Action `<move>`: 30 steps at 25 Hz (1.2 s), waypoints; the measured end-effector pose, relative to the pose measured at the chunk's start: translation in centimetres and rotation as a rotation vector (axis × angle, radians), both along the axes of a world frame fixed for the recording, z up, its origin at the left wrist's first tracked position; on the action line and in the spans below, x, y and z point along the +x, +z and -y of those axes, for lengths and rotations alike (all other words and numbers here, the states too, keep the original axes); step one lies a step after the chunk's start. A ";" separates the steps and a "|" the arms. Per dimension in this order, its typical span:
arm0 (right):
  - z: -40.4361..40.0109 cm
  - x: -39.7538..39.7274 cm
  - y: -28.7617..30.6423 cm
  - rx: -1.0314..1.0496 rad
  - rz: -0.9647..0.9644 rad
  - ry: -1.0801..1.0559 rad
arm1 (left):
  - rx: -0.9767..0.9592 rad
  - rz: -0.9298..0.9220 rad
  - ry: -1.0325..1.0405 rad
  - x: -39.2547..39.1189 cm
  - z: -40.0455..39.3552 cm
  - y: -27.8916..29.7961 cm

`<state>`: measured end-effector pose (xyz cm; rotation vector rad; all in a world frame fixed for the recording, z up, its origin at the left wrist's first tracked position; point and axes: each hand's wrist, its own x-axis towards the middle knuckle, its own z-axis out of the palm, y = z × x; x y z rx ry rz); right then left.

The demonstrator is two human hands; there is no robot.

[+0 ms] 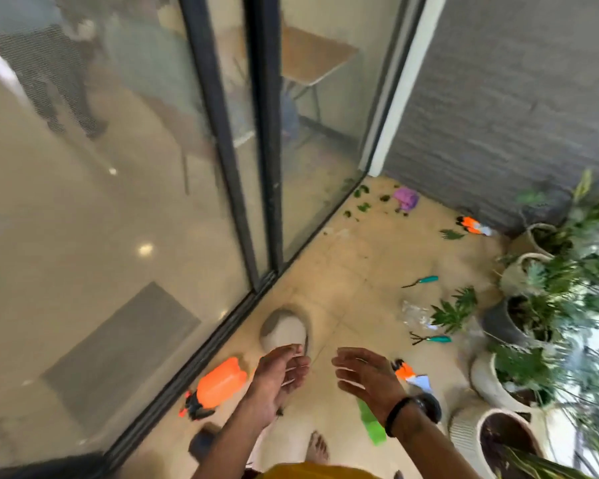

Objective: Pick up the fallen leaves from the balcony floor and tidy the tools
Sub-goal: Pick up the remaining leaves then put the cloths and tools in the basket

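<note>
Leaves (362, 198) lie scattered far ahead by the corner, well apart from both grips. Left grip (277, 382) and right grip (363, 375) hover empty, fingers relaxed. Bare floor (353, 264) stretches between glass door (263, 133) and pots (505, 319).

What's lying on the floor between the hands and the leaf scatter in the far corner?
Both hands, left and right, are empty. The leaves lie near the purple item. The floor strip along the glass door looks open beyond the overturned grey pot. The teal-handled tool lies off to the right, clear of that strip.
</note>
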<state>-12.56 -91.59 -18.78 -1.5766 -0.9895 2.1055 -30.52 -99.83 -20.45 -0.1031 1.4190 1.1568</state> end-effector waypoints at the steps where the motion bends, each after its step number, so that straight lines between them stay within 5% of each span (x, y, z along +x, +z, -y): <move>1: -2.5 1.4 0.1 0.014 0.006 -0.044 | 0.007 -0.003 -0.026 1.2 -3.1 0.4; 15: -35.4 6.5 0.7 0.131 -0.011 -0.462 | 0.045 -0.048 -0.225 6.2 -41.4 2.9; 30: -71.8 11.2 -2.2 0.060 0.070 -0.571 | 0.023 -0.036 -0.329 10.2 -81.7 0.3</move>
